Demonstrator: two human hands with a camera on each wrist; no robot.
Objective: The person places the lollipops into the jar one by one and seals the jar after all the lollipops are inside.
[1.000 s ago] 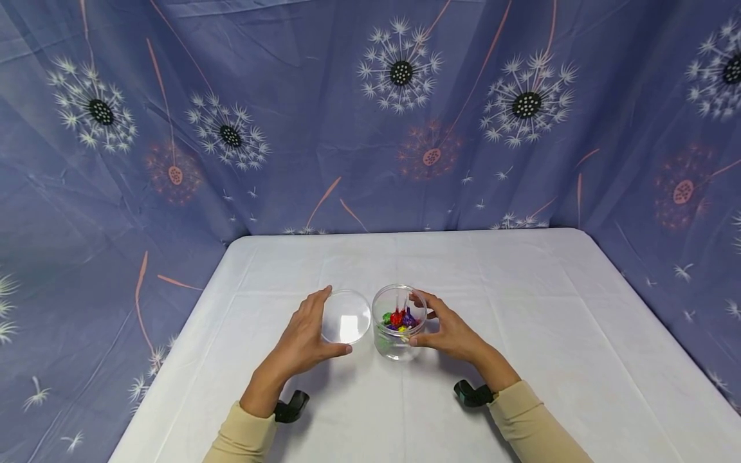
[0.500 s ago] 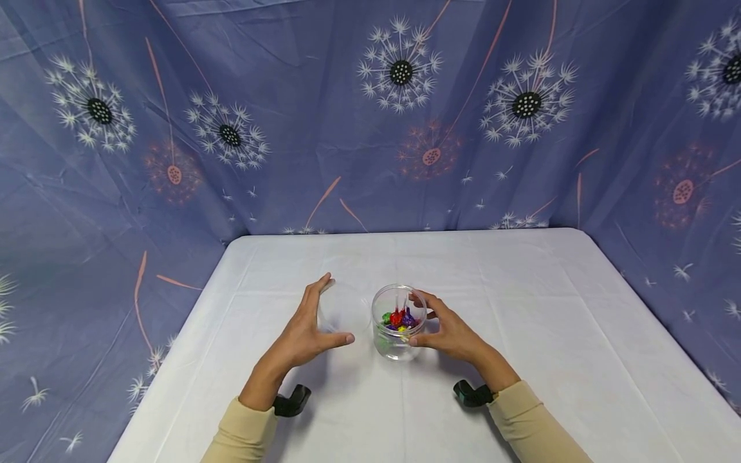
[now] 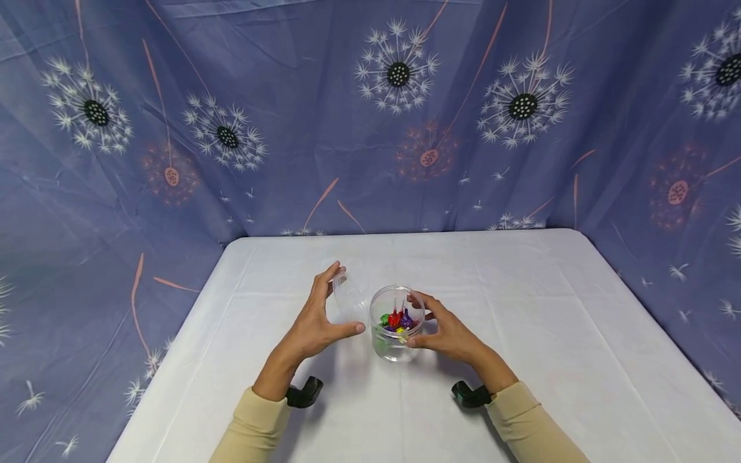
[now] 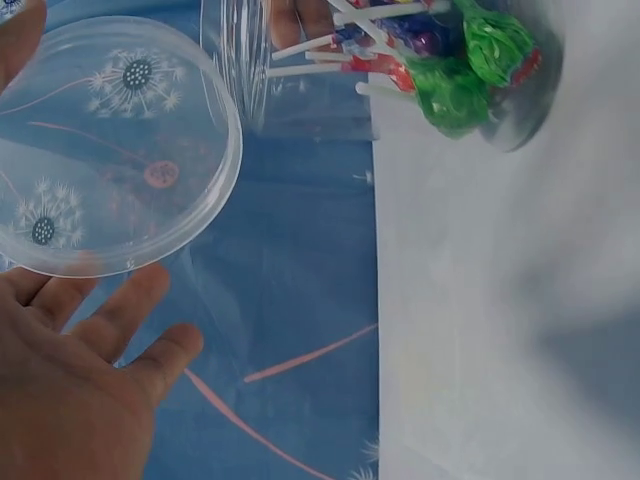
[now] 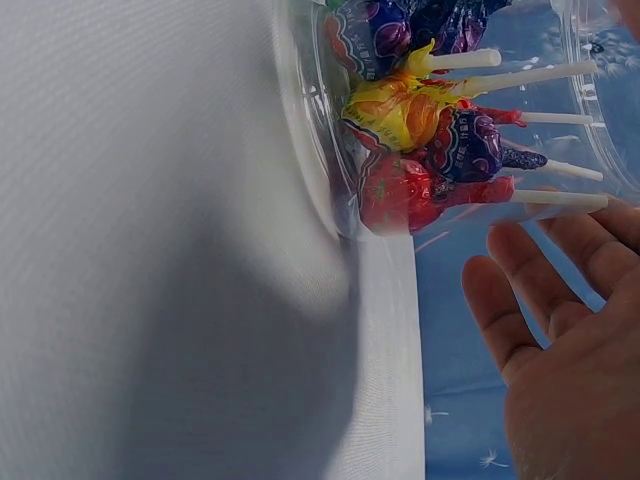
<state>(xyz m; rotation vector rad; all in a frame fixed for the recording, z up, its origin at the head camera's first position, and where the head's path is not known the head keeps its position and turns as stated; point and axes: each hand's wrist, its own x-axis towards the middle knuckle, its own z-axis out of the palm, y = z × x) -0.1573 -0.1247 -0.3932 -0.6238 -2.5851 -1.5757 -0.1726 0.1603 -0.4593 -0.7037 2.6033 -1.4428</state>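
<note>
A clear round plastic jar (image 3: 393,352) stands upright on the white-covered table, with several wrapped lollipops (image 3: 396,319) inside. In the right wrist view, yellow, red and purple lollipops (image 5: 400,115) with white sticks show through its wall. My right hand (image 3: 448,331) grips the jar's right side near the rim, thumb in front and fingers behind. My left hand (image 3: 312,325) holds a clear round lid (image 3: 350,297) by its edge, between thumb and fingers. The lid is tilted, just left of the jar's mouth. The left wrist view shows the lid (image 4: 120,150) close beside the jar's rim.
A white cloth (image 3: 498,276) covers the table. Behind it and along both sides hangs a blue curtain (image 3: 324,128) with a dandelion print. Each wrist wears a black camera mount (image 3: 305,392), low over the cloth.
The left hand first tipped the lid up from facing the head camera, then carried it slightly right and farther back, nearer the jar. The right hand stays on the jar.
</note>
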